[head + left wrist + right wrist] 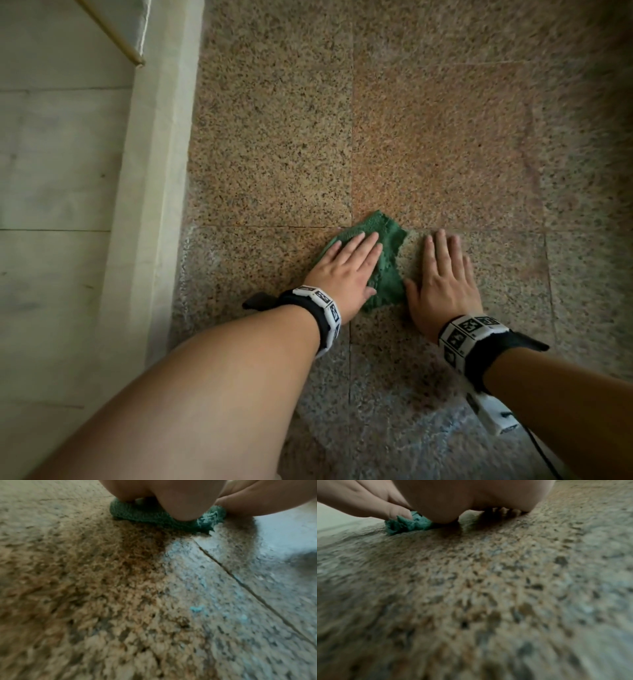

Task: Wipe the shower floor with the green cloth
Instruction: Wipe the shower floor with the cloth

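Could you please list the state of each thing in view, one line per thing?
green cloth: crumpled, lying on the floor, pressed down under the left hand.
left hand: fingers straight, palm down on the cloth.
right hand: fingers straight, flat on the bare floor beside the cloth, thumb at the cloth's edge.
shower floor: speckled stone tiles, with a pale sheen in patches; whether wet, cannot tell.
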Tool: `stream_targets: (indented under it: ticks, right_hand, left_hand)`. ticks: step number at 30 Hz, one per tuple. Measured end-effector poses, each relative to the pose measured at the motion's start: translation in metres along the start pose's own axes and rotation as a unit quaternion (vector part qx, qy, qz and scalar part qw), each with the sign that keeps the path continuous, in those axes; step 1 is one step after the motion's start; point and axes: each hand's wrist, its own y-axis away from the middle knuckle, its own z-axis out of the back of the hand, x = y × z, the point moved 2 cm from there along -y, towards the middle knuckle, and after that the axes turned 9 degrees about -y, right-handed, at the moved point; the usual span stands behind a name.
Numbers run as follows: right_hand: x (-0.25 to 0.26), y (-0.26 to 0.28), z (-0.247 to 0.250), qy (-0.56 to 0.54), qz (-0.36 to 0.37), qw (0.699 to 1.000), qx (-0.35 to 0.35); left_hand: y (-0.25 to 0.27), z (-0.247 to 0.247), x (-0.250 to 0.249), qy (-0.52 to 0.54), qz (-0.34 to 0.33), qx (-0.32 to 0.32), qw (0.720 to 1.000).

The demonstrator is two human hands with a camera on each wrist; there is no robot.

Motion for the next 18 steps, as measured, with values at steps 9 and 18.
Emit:
stream_targets:
  ticks: [9,18]
  right_hand:
    - [0.058,-0.007,0.003,-0.004,0.116,0.992,0.058]
    - [0.098,-0.002,-0.011,-0.005,0.114,0.988,0.103]
  left_hand:
    - [0.033,-0.011,0.099,0.086,0.215,0.04,0.972]
    - [0.095,-0.044,0.183,0.105,0.341,0.065,0.932]
